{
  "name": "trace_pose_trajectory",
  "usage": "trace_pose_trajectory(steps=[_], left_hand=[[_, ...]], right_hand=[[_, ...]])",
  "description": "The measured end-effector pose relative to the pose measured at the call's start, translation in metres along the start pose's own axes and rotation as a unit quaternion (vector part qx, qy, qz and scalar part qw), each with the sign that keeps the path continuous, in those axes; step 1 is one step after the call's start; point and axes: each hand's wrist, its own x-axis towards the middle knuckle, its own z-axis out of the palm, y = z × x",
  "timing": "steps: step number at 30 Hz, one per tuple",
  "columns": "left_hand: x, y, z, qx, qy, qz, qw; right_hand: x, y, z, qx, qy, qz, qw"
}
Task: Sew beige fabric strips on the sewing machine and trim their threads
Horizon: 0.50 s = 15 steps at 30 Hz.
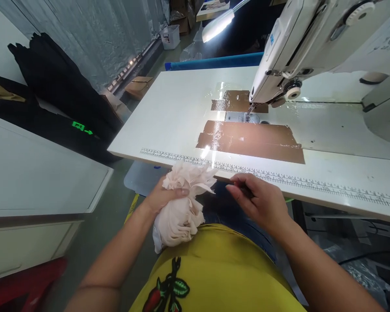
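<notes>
A thick bundle of pale cream cloth pieces (180, 216) is gripped around its middle by my left hand (164, 195), at the front edge of the white sewing table (178, 108). The thumb lies across the folds. To the right, at the same edge, my right hand (258, 201) has its fingers curled in with the thumb near them; nothing shows between them. Beyond the hands, the white sewing machine (279, 52) stands over brown tape strips (253, 141) on the tabletop.
A printed ruler (266, 174) runs along the table's front edge. A lit lamp (218, 26) hangs beyond the table. Black cloth (65, 82) and a white cabinet (39, 173) are at the left. A cardboard box (138, 86) stands on the floor.
</notes>
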Motion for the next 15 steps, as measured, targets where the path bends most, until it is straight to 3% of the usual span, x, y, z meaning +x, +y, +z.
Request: trace_pose_trajectory(steps=[3,5,7,9,12,15], left_hand=[[-0.009,0.005,-0.005,-0.039,-0.006,-0.018,0.999],[-0.02,0.008,-0.023,-0.055,0.011,-0.045,0.997],[-0.031,0.009,-0.058,-0.063,0.057,-0.082,0.993],[-0.037,0.005,-0.101,-0.059,0.141,-0.11,0.982],[-0.033,-0.011,-0.161,-0.054,0.276,-0.14,0.949],[-0.013,-0.027,-0.197,-0.052,0.32,-0.134,0.936]], right_hand=[[0.001,-0.006,0.001,0.006,-0.06,-0.082,0.995],[0.0,-0.001,-0.002,-0.02,-0.06,-0.098,0.993],[-0.002,0.014,-0.012,-0.057,0.001,-0.038,0.998],[-0.006,0.035,-0.026,-0.122,0.055,0.054,0.989],[-0.01,0.063,-0.042,-0.261,0.059,0.191,0.945],[-0.011,0.076,-0.041,-0.317,0.08,0.228,0.917]])
